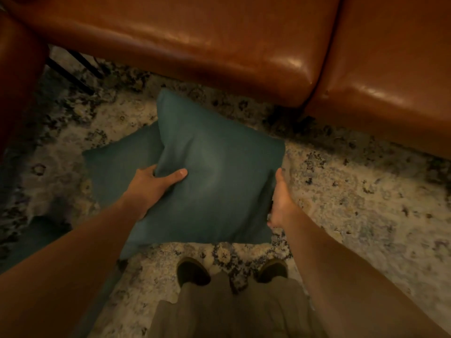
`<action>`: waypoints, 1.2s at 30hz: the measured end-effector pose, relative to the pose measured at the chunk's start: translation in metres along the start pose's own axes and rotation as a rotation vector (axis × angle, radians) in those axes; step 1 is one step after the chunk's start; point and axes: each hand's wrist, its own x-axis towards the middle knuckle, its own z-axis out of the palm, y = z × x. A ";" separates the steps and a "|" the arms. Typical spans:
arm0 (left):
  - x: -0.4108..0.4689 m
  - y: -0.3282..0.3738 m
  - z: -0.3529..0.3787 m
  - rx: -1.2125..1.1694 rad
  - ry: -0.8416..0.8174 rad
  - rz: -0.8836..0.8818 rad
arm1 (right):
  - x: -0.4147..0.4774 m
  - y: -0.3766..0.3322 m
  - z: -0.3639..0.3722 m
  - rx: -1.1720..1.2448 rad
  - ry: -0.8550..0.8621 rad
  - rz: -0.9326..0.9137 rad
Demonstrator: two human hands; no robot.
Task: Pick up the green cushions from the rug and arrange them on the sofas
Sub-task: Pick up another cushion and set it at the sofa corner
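Two hands clamp one cushion point(214, 176) at frame centre: left hand point(156, 184) on its left edge, right hand point(280, 201) on its right. Second cushion point(122, 167) lies lower left, on the rug point(353, 203). Sofa point(195, 40) waits above, straight ahead.

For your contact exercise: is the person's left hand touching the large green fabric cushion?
Touching. The head view shows the left hand gripping the large green fabric cushion, thumb pressed on top.

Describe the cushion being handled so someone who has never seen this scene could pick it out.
Below the brown leather sofa, on the patterned rug, green cushions overlap. The top green cushion is the one meant: unlike the lower green cushion beneath it, the left hand and right hand grip its sides.
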 end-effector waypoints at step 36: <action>-0.376 0.398 -0.271 -0.295 0.042 0.344 | -0.517 -0.196 -0.051 0.078 -0.473 -0.704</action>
